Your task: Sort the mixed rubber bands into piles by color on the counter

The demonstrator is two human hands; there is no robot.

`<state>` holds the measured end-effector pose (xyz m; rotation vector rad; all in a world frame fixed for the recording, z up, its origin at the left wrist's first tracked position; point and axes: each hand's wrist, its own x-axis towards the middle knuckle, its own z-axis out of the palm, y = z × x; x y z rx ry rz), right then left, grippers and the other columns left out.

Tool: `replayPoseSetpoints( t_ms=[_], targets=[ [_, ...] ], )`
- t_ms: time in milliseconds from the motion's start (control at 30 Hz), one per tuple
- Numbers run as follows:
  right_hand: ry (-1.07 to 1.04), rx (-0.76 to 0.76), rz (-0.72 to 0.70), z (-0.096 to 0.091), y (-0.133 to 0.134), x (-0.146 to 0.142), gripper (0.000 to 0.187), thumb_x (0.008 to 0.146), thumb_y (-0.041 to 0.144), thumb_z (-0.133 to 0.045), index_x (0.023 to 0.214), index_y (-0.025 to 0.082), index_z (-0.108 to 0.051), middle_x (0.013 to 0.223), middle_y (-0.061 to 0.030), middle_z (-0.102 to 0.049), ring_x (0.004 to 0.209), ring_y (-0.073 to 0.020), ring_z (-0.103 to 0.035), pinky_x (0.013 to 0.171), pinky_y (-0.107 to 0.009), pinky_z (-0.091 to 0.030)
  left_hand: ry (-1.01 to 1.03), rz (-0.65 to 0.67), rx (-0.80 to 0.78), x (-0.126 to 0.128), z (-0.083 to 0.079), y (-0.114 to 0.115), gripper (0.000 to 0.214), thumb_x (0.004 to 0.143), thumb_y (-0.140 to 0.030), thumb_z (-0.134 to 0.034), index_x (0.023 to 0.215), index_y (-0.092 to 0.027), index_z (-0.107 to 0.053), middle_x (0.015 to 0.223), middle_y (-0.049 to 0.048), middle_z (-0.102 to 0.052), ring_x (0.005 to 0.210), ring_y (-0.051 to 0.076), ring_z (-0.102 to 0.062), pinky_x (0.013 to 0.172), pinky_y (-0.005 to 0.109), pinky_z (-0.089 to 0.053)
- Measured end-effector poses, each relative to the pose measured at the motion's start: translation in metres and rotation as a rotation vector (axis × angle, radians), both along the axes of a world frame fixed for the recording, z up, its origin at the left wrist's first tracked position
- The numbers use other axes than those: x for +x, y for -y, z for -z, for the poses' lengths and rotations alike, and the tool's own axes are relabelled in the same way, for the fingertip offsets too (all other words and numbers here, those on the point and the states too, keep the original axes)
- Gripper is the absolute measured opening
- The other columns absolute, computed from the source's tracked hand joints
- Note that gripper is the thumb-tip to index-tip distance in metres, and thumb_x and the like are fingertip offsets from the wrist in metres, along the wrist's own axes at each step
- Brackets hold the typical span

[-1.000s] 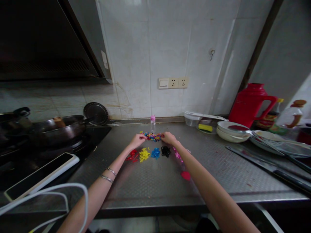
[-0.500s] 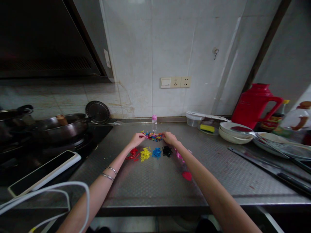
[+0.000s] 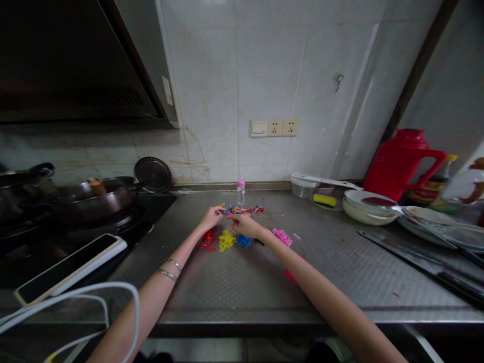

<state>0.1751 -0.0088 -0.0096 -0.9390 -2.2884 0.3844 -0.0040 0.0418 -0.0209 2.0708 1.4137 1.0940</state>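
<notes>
A mixed heap of small coloured rubber bands (image 3: 244, 209) lies on the steel counter (image 3: 245, 282). In front of it sit sorted piles: red (image 3: 207, 238), yellow (image 3: 226, 239), blue (image 3: 244, 241) and pink (image 3: 282, 236); a black pile is mostly hidden behind my right wrist. My left hand (image 3: 212, 218) has its fingers pinched at the heap's left end. My right hand (image 3: 244, 225) is curled, fingertips pinched at the heap's front edge above the blue pile. What either pinch holds is too small to name.
A tiny pink-capped bottle (image 3: 240, 189) stands behind the heap. A wok (image 3: 91, 197) sits on the stove at left, with a phone (image 3: 70, 265) and white cable (image 3: 75, 302) in front. Bowls (image 3: 367, 205), a sponge (image 3: 324, 199), a red jug (image 3: 404, 164) and a knife (image 3: 423, 264) are at right.
My right hand moved left from the heap's right end to its front middle, uncovering the pink pile and covering the black one. My left hand stayed put.
</notes>
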Motion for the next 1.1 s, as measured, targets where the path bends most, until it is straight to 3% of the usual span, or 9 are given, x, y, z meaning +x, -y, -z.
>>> replayPoseSetpoints(
  t_ms=[133, 567, 900, 1100],
  targets=[
    [-0.005, -0.065, -0.044, 0.0, 0.002, 0.003, 0.046, 0.066, 0.007, -0.047, 0.11, 0.014, -0.057, 0.081, -0.0034, -0.065, 0.066, -0.0098, -0.055, 0.062, -0.018, -0.04, -0.06, -0.004, -0.007, -0.001, 0.002, 0.0, 0.029, 0.065, -0.013, -0.049, 0.088, -0.01, -0.066, 0.076, 0.0059, -0.067, 0.065, 0.014, -0.057, 0.064, 0.023, -0.044],
    [-0.033, -0.047, 0.326, -0.011, -0.015, 0.071, 0.031, 0.075, 0.018, -0.046, 0.101, 0.017, -0.062, 0.088, -0.0048, -0.066, 0.076, -0.0138, -0.057, 0.07, -0.021, -0.041, -0.305, -0.168, -0.051, 0.002, 0.001, 0.002, 0.021, 0.067, -0.02, -0.055, 0.082, -0.017, -0.069, 0.085, 0.0071, -0.068, 0.081, 0.02, -0.06, 0.073, 0.026, -0.042],
    [0.134, -0.028, 0.396, -0.005, -0.012, 0.073, 0.033, 0.079, 0.024, -0.043, 0.107, 0.022, -0.06, 0.086, -0.0043, -0.065, 0.073, -0.0133, -0.056, 0.063, -0.019, -0.038, -0.436, -0.179, -0.04, 0.018, -0.003, -0.007, 0.021, 0.072, -0.031, -0.053, 0.079, -0.019, -0.069, 0.082, 0.0079, -0.067, 0.074, 0.019, -0.059, 0.065, 0.025, -0.04],
    [0.221, -0.032, 0.398, -0.002, -0.011, 0.073, 0.031, 0.08, 0.023, -0.042, 0.106, 0.021, -0.06, 0.089, -0.0045, -0.065, 0.077, -0.0135, -0.058, 0.065, -0.018, -0.038, -0.401, -0.173, -0.047, 0.022, -0.005, -0.01, 0.02, 0.072, -0.026, -0.052, 0.072, -0.017, -0.069, 0.075, 0.0079, -0.066, 0.067, 0.018, -0.058, 0.063, 0.025, -0.04]
  ],
)
